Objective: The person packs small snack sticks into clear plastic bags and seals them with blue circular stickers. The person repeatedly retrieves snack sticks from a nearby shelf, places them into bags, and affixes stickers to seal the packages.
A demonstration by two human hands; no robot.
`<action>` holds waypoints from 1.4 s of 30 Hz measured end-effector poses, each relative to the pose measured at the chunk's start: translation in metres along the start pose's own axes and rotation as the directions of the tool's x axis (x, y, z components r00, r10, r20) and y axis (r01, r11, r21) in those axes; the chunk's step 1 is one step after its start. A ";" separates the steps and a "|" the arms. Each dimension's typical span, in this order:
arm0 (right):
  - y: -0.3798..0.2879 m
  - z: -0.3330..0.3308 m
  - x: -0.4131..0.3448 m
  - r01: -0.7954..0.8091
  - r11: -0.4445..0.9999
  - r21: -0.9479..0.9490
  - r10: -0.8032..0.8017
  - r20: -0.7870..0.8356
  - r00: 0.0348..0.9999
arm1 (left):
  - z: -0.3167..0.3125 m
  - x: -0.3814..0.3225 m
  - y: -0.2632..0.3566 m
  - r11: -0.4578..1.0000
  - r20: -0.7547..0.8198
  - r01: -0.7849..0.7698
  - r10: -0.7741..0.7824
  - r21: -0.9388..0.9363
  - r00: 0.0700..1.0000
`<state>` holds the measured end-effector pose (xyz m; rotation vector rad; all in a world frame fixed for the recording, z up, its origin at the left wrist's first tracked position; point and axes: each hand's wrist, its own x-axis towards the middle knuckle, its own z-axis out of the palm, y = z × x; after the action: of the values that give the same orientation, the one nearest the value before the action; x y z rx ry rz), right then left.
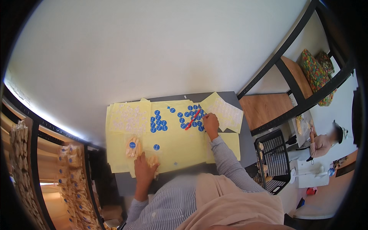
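My left hand [144, 170] is at the near edge of the yellow sheets, its thumb and fingers around a clear bag of pale sticks [152, 161]. A round blue sticker [156, 147] lies at the top of this bag. Just beyond is another filled bag [133, 150], with a blue sticker on its front. My right hand [211, 123] has its fingertips bent down at the right edge of a group of blue stickers [187, 114]; whether they pinch one is hidden. Across that group lies a red pen-like tool [193, 119], close to my right fingers.
More blue stickers [158, 123] sit left of centre. White-marked yellow sheets [130, 118] overlap on the grey table [247, 149]. A black plastic crate [273, 161] stands at right. Shelving with packed bags [70, 178] is at left. Another person [323, 145] works at far right.
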<state>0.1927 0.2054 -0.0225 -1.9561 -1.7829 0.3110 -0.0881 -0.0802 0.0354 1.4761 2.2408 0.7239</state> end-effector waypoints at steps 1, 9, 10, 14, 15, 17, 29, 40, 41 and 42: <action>0.002 0.004 0.001 0.008 1.000 0.002 -0.008 -0.013 1.000 | 0.000 0.000 0.002 1.000 0.005 -0.004 0.004 0.002 1.000; 0.000 0.010 0.000 0.081 0.997 0.019 -0.080 -0.052 0.995 | 0.004 0.003 0.003 0.999 0.006 -0.032 0.032 0.044 0.999; -0.003 0.007 -0.001 0.088 0.996 0.027 -0.086 -0.053 0.995 | 0.005 0.002 0.002 0.998 0.018 -0.030 0.029 0.050 0.999; -0.013 -0.005 -0.006 0.078 0.997 -0.019 -0.078 -0.021 0.997 | 0.010 -0.003 0.002 1.000 0.068 -0.006 0.008 -0.021 0.998; -0.015 -0.008 -0.007 0.077 0.997 -0.009 -0.077 -0.009 0.997 | 0.010 -0.004 0.001 0.999 0.076 -0.007 0.010 -0.045 0.997; -0.020 -0.014 -0.008 0.056 0.998 -0.008 -0.056 0.019 0.998 | 0.009 -0.006 0.000 0.995 0.098 0.006 0.003 -0.095 0.995; -0.011 -0.023 -0.022 0.224 0.918 0.329 -0.222 -0.042 0.974 | -0.001 -0.008 -0.004 0.963 0.197 0.169 -0.127 -0.209 0.972; -0.060 -0.084 -0.114 -0.065 0.616 0.785 -0.467 0.430 0.772 | 0.010 0.028 0.027 0.596 0.306 0.240 0.010 -0.766 0.952; -0.063 -0.092 -0.117 -0.043 0.621 0.783 -0.488 0.429 0.760 | 0.011 0.032 0.035 0.464 0.358 0.297 0.047 -0.835 0.933; -0.066 -0.101 -0.120 -0.022 0.626 0.780 -0.507 0.428 0.748 | 0.012 0.037 0.042 0.467 0.376 0.306 0.062 -0.830 0.925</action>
<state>0.1668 0.0717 0.0788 -0.9930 -1.8096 1.4851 -0.0650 -0.0305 0.0504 0.7798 1.2600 1.1989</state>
